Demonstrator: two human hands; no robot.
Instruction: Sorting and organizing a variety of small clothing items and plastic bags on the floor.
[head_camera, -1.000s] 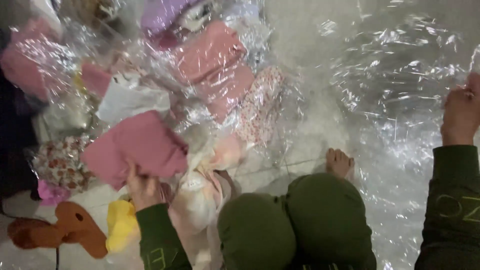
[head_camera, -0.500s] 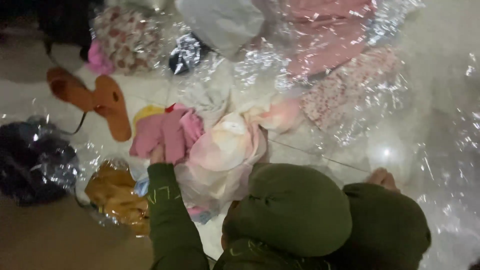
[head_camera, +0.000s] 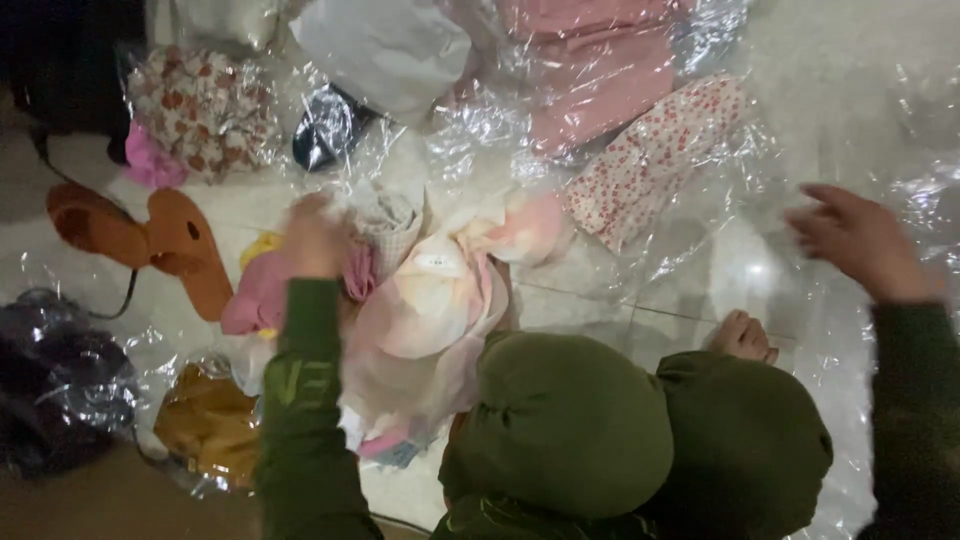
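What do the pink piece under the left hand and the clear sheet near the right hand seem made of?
Pink piece: soft matte fabric, probably knit; it bunches in limp folds. Clear sheet: thin glossy plastic film, crinkled with sharp white glints, floor showing through.

Pale tiled floor in dim indoor light

The glossy floor tiles (head_camera: 640, 300) (grout lines faintly visible) catch a bright reflection, while the lower left corner falls into brownish shadow and the upper left edge stays dark.
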